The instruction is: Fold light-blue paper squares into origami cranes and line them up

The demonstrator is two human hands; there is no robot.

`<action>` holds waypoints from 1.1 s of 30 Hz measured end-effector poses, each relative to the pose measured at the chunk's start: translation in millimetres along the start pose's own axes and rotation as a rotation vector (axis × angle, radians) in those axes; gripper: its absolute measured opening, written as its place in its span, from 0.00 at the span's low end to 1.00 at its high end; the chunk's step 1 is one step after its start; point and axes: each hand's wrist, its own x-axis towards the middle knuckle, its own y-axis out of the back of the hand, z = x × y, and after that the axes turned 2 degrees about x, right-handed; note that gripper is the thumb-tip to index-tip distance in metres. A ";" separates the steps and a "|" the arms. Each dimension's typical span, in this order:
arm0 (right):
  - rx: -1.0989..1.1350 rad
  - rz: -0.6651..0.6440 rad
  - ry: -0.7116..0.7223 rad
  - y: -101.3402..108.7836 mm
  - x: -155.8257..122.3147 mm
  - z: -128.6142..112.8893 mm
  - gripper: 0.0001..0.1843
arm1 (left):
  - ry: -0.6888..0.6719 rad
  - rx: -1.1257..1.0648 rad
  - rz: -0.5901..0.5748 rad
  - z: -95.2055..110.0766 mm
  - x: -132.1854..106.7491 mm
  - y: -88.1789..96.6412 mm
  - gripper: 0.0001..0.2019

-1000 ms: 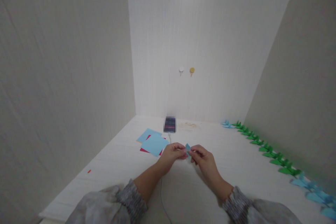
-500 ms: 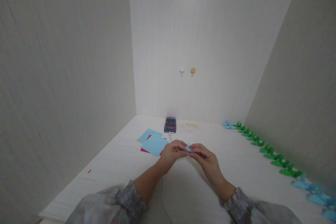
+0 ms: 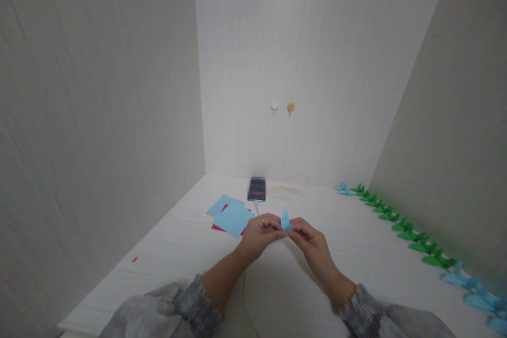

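A small piece of folded light-blue paper [image 3: 285,220] is pinched between my two hands, with a pointed part standing up above the fingertips. My left hand [image 3: 259,233] grips its left side with thumb and fingers; a ring shows on one finger. My right hand [image 3: 311,242] pinches the right side of the same paper. Both hands are held over the white table, their fingertips almost meeting. Left of my left hand lie flat square sheets of blue paper [image 3: 233,218], overlapping red paper [image 3: 218,228] whose corners stick out.
A phone [image 3: 257,189] with a cable [image 3: 244,296] lies at the back wall. Along the right wall runs a row of green folded-paper figures [image 3: 407,232], with blue ones [image 3: 481,298] at either end. Two hooks [image 3: 290,108] hang on the wall. A small orange scrap [image 3: 135,259] lies left.
The folded blue paper has been turned or opened between my fingers, so its pointed part now rises upright and more of it shows. My hands stay in nearly the same place.
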 end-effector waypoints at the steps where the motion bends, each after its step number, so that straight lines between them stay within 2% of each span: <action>1: -0.003 0.006 -0.012 0.0 -0.1 0.2 0.06 | 0.010 -0.001 0.000 0.2 -0.2 -0.3 0.08; 9: 0.018 0.029 -0.110 -3.7 -0.7 -2.6 0.10 | 0.171 -0.091 0.004 4.4 -0.9 -2.7 0.08; 12: 0.071 0.029 -0.155 -5.3 -0.8 -1.6 0.09 | 0.192 -0.120 0.019 5.1 -0.5 -3.9 0.08; 17: 0.146 0.112 -0.238 -5.7 -0.4 1.7 0.10 | 0.211 -0.129 0.042 6.7 -0.3 -5.9 0.07; 33: 0.121 0.090 -0.192 -4.1 1.5 3.4 0.09 | 0.252 -0.140 0.063 -2.0 0.3 -3.2 0.12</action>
